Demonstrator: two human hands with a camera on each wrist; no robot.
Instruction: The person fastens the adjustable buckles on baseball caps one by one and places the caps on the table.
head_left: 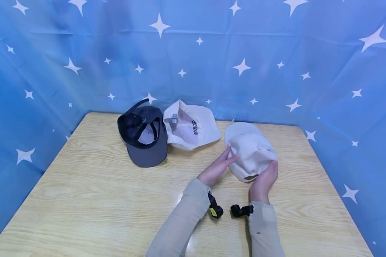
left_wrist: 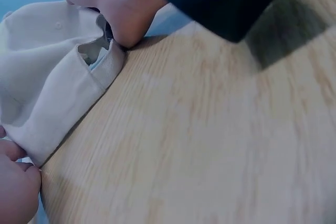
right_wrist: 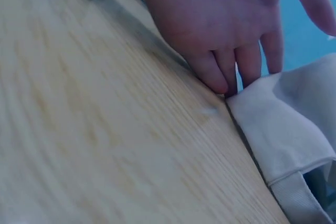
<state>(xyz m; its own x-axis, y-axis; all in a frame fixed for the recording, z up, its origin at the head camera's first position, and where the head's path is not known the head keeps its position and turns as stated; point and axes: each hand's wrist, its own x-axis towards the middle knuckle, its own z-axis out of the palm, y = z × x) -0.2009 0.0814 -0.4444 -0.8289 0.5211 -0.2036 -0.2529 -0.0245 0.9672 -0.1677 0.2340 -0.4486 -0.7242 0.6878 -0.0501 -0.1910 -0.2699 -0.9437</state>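
Note:
A pale off-white baseball cap (head_left: 249, 151) lies crown up on the wooden table, its brim toward the back curtain and its strap opening toward the front. At its left side my left hand (head_left: 217, 169) touches the cloth; the right wrist view shows the fingers of this hand (right_wrist: 226, 30) fairly straight at the cap's lower edge, thumb apart. On the other side, my right hand (head_left: 265, 182) rests against the cap's right rear edge. In the left wrist view, the right hand (left_wrist: 118, 6) is beside the strap opening, with its fingertips hidden behind the cap.
Farther left, a white cap (head_left: 209, 125) with dark lettering lies with its inside showing. Beside it is a black cap (head_left: 148, 155) with a grey brim, also inside up. A blue star-patterned curtain (head_left: 193, 53) surrounds the table (head_left: 99, 200) at the back and sides.

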